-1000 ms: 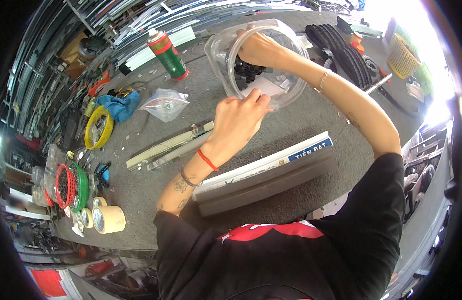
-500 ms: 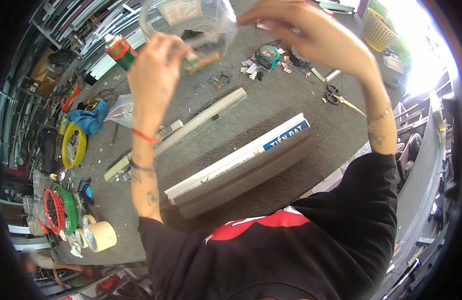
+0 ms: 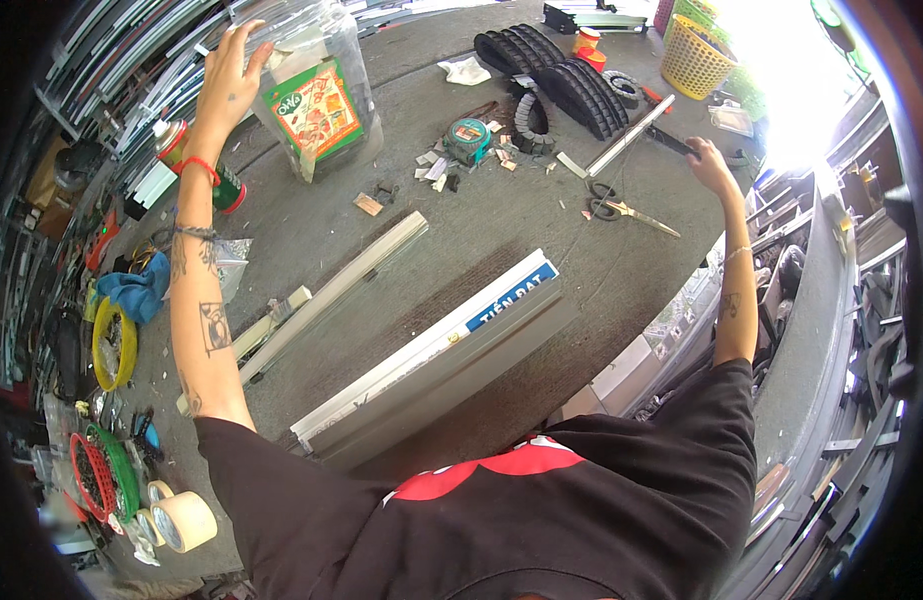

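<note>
At the upper left, my left hand rests against the upper edge of a clear plastic jar with a green and orange label. Its fingers are apart, thumb spread from the others. The jar stands on the dark work table. Out at the far right, my right hand has its fingers closed on the near end of a long dark strip, whose exact kind I cannot make out. Nearer than that strip lie scissors with black handles. A teal tape measure sits among small scraps.
A white profile with a blue label lies beside a dark grey profile. Another pale profile is further left. Ribbed black parts stand at the back, near a yellow basket. Tape rolls sit lower left.
The jar, held tilted before, now stands further left with its label toward me. My left hand has moved left with it. My right hand has left the jar and reached right to the dark strip.
</note>
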`<state>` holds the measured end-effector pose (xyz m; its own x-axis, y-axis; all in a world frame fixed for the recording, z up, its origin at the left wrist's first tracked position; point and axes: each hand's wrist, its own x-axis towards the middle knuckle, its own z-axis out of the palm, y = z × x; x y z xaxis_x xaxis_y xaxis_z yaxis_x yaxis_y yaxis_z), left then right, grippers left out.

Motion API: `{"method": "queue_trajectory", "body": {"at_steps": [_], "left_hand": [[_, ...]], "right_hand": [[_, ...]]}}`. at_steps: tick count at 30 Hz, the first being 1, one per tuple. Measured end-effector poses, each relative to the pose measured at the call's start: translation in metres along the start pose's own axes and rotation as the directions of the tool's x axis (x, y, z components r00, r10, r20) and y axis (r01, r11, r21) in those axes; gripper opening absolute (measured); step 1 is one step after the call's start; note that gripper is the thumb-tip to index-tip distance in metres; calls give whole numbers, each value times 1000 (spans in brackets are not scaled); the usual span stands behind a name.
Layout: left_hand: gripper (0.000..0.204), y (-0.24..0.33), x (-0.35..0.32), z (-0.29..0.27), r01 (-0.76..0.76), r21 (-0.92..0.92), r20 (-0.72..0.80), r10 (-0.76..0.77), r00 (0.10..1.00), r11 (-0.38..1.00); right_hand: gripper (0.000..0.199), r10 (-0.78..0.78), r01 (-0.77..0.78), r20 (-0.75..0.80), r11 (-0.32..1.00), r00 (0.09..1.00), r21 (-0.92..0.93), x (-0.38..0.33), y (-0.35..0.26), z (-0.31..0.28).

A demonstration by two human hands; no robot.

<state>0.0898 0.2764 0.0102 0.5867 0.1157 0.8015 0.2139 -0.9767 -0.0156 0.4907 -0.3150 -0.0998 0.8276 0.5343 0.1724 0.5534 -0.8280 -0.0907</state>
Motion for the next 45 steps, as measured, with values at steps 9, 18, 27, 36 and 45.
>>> {"method": "queue_trajectory", "body": {"at_steps": [9, 18, 27, 36, 45], "left_hand": [[38, 108, -33, -47, -96, 15, 16, 95, 995, 995], [18, 185, -54, -82, -78, -326, 350, 197, 916, 942], [27, 294, -14, -25, 151, -802, 409, 348, 843, 577], [48, 495, -52, 46, 540, -796, 507, 788, 349, 273], [31, 358, -88, 38, 689, -550, 795, -43, 606, -472]], "right_hand": [[74, 106, -152, -243, 972, 964, -178, 15, 25, 70], [40, -72, 134, -354, 979, 933, 154, 0, 20, 15], [30, 342, 187, -742, 829, 577, 527, -144, 55, -174], [29, 169, 284, -588, 751, 791, 597, -218, 116, -216], [35, 460, -208, -310, 777, 832, 595, -230, 380, -143]]}}
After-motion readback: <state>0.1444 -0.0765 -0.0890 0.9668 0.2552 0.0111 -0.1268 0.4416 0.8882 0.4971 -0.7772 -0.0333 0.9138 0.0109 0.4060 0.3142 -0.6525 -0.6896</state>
